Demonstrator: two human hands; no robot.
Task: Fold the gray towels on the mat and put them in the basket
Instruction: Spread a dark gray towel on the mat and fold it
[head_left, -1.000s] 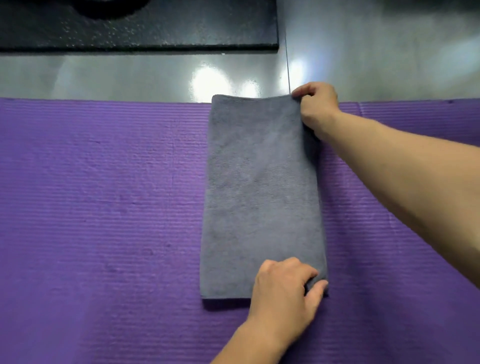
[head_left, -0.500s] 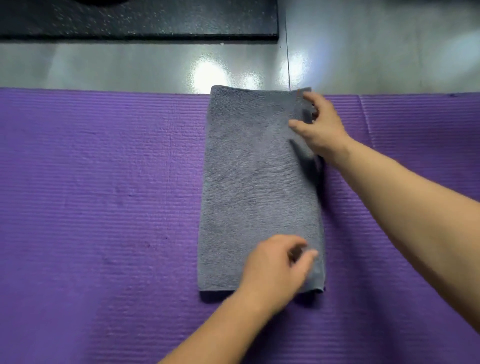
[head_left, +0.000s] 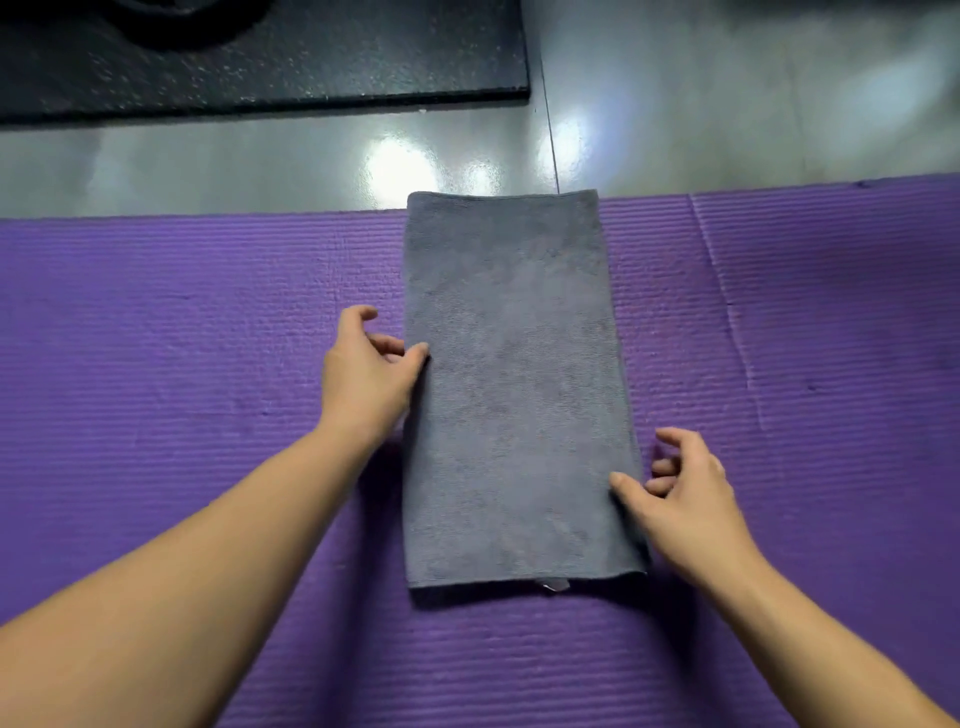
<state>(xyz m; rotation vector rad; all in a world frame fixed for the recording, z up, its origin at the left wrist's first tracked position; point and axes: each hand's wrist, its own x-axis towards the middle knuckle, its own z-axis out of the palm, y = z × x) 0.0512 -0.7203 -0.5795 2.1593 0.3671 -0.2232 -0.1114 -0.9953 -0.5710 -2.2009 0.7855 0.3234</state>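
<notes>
The left hand (head_left: 369, 379) and right hand (head_left: 685, 493) had left the gray towel (head_left: 514, 395) corners for its long sides, grip released, so this fold seemed finished

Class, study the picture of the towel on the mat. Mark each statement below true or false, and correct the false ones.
1. The gray towel lies flat as a long narrow strip on the purple mat. True.
2. Both hands are at the towel's far end. False: the left hand is at its left edge about midway, and the right hand is at its right edge, closer to the near end.
3. A basket stands beside the towel. False: no basket is in view.
4. The towel's far end reaches just past the mat's edge onto the gray floor. True.
</notes>
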